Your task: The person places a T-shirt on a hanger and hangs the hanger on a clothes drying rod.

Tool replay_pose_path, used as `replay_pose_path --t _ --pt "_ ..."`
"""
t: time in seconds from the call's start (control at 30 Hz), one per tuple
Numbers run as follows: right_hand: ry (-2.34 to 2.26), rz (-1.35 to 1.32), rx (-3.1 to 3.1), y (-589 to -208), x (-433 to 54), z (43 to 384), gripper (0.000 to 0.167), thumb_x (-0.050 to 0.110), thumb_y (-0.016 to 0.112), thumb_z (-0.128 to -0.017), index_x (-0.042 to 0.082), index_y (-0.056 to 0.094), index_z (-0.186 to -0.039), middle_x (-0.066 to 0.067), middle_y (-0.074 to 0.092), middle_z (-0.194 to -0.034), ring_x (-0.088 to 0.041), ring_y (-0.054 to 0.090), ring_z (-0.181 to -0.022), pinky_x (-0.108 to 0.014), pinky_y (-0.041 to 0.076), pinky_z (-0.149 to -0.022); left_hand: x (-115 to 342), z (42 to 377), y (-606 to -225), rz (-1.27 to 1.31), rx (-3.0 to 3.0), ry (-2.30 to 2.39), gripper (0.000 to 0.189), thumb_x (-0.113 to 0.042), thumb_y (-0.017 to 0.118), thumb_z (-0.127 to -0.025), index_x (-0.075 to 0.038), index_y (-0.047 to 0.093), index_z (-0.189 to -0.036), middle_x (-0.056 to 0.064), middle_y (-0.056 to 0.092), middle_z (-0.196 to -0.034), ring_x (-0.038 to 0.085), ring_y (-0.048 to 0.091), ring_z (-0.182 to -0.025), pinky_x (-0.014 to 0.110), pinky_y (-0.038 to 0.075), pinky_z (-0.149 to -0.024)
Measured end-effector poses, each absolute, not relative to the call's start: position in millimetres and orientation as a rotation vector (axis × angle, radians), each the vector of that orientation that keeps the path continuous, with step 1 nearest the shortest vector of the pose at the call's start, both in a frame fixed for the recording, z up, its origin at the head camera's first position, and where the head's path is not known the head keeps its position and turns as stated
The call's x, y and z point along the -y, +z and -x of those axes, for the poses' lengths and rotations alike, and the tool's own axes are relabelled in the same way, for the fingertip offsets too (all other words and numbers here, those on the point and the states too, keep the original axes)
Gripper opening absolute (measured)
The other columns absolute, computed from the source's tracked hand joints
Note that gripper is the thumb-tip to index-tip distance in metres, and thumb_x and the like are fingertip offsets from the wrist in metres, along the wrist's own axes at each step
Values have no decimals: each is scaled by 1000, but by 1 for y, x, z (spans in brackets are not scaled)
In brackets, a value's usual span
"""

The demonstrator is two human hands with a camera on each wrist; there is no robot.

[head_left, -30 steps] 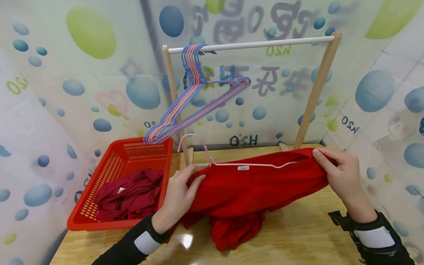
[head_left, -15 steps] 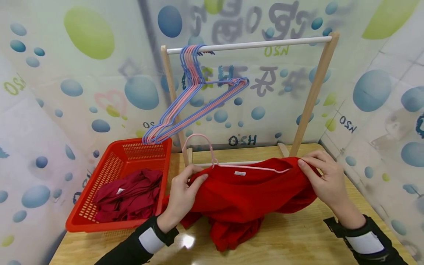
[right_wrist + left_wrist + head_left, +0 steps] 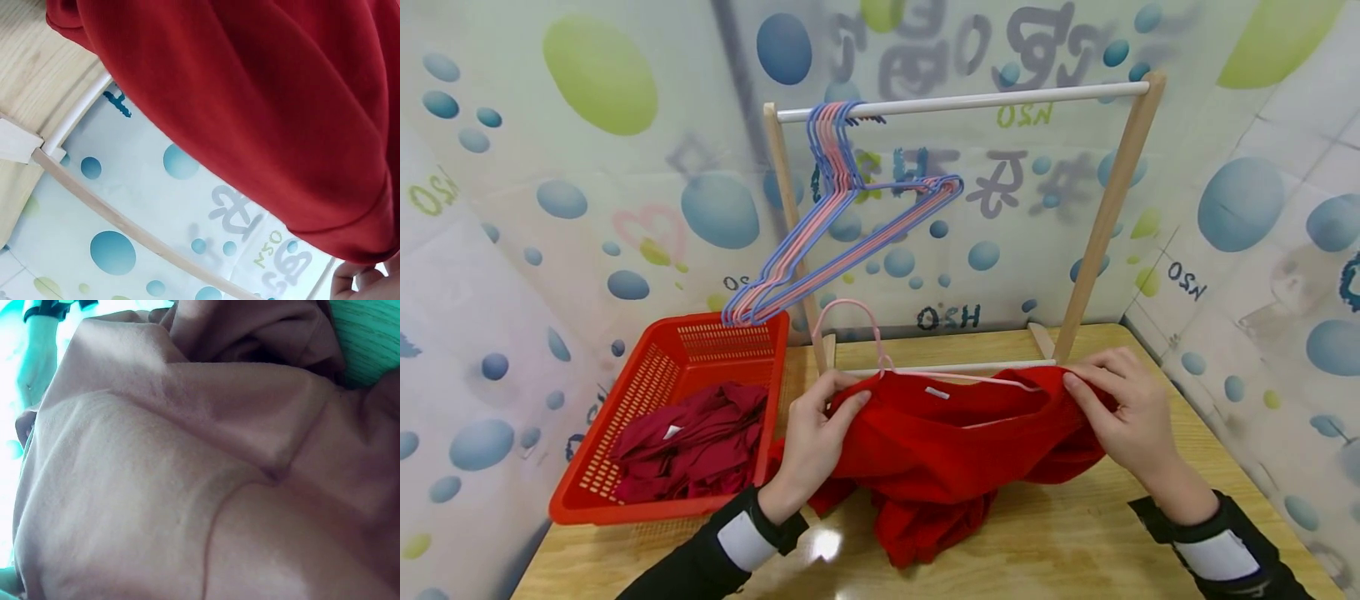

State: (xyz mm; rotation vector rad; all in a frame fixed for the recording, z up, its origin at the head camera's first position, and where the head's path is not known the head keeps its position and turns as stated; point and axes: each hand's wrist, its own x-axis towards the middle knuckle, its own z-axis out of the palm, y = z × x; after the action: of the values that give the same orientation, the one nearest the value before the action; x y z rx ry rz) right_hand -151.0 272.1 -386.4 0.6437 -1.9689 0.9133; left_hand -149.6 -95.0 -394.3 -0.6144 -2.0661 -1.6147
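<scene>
A bright red shirt (image 3: 955, 458) hangs between my two hands in the head view, its lower part bunched on the table. The pink hanger (image 3: 877, 333) sits in its neck opening, hook upright at the left and one arm running right inside the collar. My left hand (image 3: 812, 433) pinches the collar cloth near the hook's base. At the other end of the neckline, my right hand (image 3: 1123, 408) pinches the cloth between thumb and fingers. Cloth fills the left wrist view; the right wrist view shows the shirt (image 3: 250, 125) with fingertips (image 3: 356, 275) at its edge.
A red plastic basket (image 3: 568, 467) on the left holds dark red cloth (image 3: 692, 442). Behind stands a wooden rack (image 3: 1108, 217) with a white rail (image 3: 1000, 102). Several blue and pink hangers (image 3: 842, 217) hang at its left end, above the wooden table (image 3: 1037, 542).
My right hand has moved left and slightly down, so the stretched neckline has slackened and sags open. The pink hanger's hook has shifted slightly right. My left hand stays nearly in place.
</scene>
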Motion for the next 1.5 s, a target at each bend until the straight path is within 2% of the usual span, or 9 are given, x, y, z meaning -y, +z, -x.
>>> replay_pose_path --t 0.17,0.43,0.73,0.87,1.03,1.1,1.3,1.4,1.5 --pt "850 -665 1980 -386 -270 150 69 56 58 -112 -5 80 -90 -17 69 -86 -7 53 -91 -12 36 -82 95 149 -395 612 2058 -1632 10 7 75 -100 -1 74 -106 11 79 -97 10 64 -86 25 49 -72" --pt "704 -710 1938 -387 -263 151 66 53 57 -114 -3 83 -89 -15 68 -85 -26 51 -81 -19 32 -84 93 149 -394 600 2052 -1657 8 6 74 -101 0 74 -104 11 78 -96 11 66 -87 26 51 -74" --pt "557 -720 1951 -382 -258 147 66 52 53 -115 0 84 -90 -15 61 -87 -28 42 -76 -27 24 -79 92 151 -393 583 2046 -1667 7 6 74 -100 -1 74 -103 10 78 -94 11 65 -85 25 49 -73" --pt "526 -707 1966 -380 -255 146 67 53 51 -116 1 85 -91 -17 65 -88 -33 47 -77 -29 26 -79 92 151 -392 567 2053 -1664 7 5 75 -100 -1 74 -103 10 78 -94 11 65 -85 25 49 -73" --pt "550 -727 1945 -382 -250 146 62 51 54 -116 0 86 -96 -17 73 -88 -39 59 -85 -31 32 -91 89 152 -391 563 2048 -1677 7 6 75 -100 0 74 -102 11 78 -94 12 67 -86 25 50 -74" --pt "551 -749 1934 -383 -248 147 61 49 55 -116 0 86 -96 -16 74 -88 -39 61 -84 -30 33 -91 88 152 -391 564 2046 -1676 8 7 75 -99 0 74 -102 11 78 -94 12 67 -86 25 50 -75" --pt "516 -759 1923 -384 -245 148 62 48 54 -116 -1 86 -96 -14 73 -85 -34 61 -79 -34 36 -76 86 152 -391 558 2047 -1664 8 6 76 -99 -1 74 -102 10 78 -94 12 68 -86 25 51 -75" --pt "535 -748 1931 -384 -242 148 61 47 54 -116 -1 86 -99 -14 74 -86 -34 61 -78 -32 35 -76 86 152 -390 559 2040 -1661 8 7 75 -99 -1 74 -102 10 78 -94 12 67 -87 25 51 -75" --pt "563 -753 1929 -383 -239 148 57 46 56 -116 0 87 -105 -14 75 -86 -33 62 -77 -29 35 -82 85 152 -390 563 2029 -1663 9 8 75 -98 0 73 -102 11 78 -95 12 67 -88 24 51 -75"
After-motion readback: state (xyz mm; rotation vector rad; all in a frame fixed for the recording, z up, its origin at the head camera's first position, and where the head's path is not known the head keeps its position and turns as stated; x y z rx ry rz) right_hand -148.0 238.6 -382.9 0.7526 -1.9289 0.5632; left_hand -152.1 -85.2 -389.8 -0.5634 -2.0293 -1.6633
